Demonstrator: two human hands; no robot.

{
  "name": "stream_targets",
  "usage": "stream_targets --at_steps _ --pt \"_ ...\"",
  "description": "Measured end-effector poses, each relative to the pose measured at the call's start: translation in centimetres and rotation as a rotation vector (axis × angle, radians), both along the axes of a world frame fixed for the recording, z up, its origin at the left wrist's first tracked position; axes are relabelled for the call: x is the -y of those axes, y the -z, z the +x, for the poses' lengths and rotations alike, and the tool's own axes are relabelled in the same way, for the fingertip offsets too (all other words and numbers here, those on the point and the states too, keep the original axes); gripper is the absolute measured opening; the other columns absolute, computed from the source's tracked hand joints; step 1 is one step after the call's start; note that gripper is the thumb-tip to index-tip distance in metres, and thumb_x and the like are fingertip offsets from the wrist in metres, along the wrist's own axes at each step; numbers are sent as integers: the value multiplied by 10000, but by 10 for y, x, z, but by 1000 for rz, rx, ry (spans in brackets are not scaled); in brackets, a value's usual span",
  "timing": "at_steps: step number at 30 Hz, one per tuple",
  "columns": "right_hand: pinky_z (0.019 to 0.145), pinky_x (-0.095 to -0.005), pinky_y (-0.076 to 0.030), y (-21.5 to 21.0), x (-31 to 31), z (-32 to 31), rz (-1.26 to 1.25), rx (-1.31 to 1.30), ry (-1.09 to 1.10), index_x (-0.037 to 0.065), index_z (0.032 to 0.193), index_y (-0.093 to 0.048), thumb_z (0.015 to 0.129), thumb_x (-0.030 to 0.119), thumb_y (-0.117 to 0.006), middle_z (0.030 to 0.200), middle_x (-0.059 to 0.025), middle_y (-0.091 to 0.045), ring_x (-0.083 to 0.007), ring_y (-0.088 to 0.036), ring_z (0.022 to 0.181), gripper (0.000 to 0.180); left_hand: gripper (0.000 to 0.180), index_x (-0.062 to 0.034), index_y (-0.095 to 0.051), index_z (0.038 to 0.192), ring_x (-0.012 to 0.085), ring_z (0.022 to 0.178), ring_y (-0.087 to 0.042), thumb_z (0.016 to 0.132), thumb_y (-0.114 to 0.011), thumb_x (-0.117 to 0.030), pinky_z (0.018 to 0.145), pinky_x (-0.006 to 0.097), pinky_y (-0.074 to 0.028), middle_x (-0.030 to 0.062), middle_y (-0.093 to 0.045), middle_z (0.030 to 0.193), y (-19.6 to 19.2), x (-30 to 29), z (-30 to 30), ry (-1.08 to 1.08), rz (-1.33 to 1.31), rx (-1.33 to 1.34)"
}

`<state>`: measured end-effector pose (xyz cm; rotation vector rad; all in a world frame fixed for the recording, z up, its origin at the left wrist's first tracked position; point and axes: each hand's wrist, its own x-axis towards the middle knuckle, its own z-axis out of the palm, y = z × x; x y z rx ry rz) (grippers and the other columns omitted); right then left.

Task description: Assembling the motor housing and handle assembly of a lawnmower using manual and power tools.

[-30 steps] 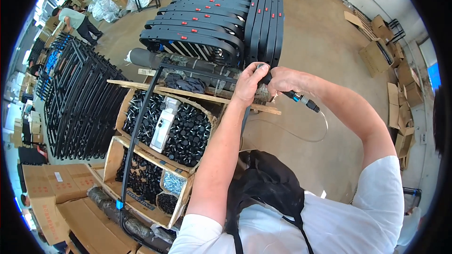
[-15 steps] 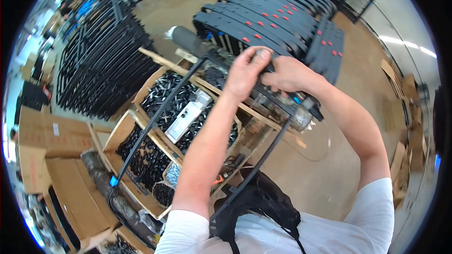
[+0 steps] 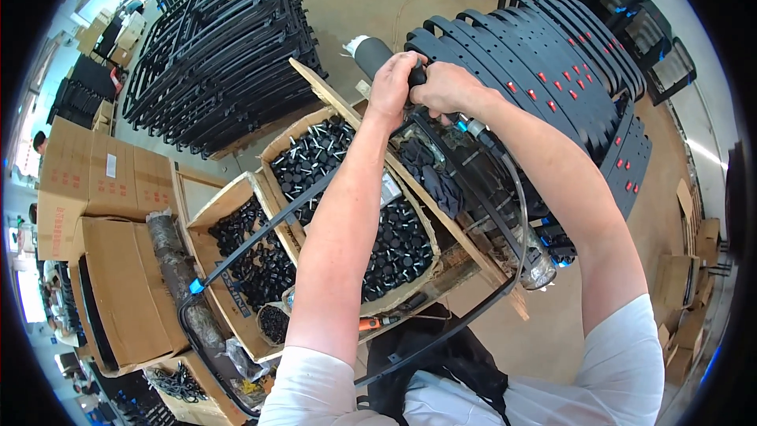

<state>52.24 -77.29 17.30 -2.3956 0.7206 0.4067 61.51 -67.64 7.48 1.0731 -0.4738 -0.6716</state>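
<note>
- Leftmost, in the lower left of the frame, brown cardboard boxes point(image 3: 118, 284) stand stacked.
- Next, an open carton point(image 3: 347, 189) of small black caps fills the centre.
- Above it, the left hand point(image 3: 392, 85) is clenched around a black tool handle point(image 3: 415, 75) in the upper centre.
- Touching it, the right hand point(image 3: 448, 88) also grasps that handle.
- Rightmost, black curved frames point(image 3: 552, 55) lie stacked in the upper right.

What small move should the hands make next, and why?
Probably keep both hands pressing down: the left hand and right hand are clasped over a black part at the end of the frame tube, above the hose.
</note>
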Motion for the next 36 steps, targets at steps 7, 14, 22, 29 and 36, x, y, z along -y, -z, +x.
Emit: stream_targets --at_steps 7,14,22,29,36 --pt "714 -400 -584 4 9 8 -57 -109 -92 4 849 -748 866 325 -620 714 -125 -743 -255 -757 700 346 282 -47 -710 1088 132 977 -581 1056 -610 -309 897 310 -479 9 -635 1024 1 1 -8 -69 -36 40" --pt "738 -412 -583 11 0 11 -40 -132 -105 -12 888 -757 873 335 -586 706 -142 -746 -269 -761 722 388 281 -68 -702 1121 130 988 -573 1057 -620 -329 922 308 -469 11 -625 1034 12 -5 -6 -37 -66 -12" --pt "637 -384 -557 35 11 19 189 -38 -37 -20 776 -673 809 180 -663 766 -119 -711 -245 -719 654 203 285 -63 -709 1099 138 971 -582 1042 -621 -328 898 321 -482 14 -633 1023 17 -3 -7 -34 -86 -89" --pt "612 -379 -536 22 7 18 205 -9 -35 -3 722 -657 773 123 -688 717 -108 -684 -218 -671 615 139 266 -55 -709 1088 137 903 -612 1024 -644 -305 806 317 -529 24 -668 1002 12 -1 -6 -14 -122 -143" --pt "600 -386 -535 25 -3 21 52 87 -126 -22 730 -680 779 183 -712 729 -119 -703 -204 -661 614 213 314 -21 -712 1140 125 947 -618 1023 -684 -311 848 324 -525 33 -689 1018 -7 -18 -3 -71 -154 78"
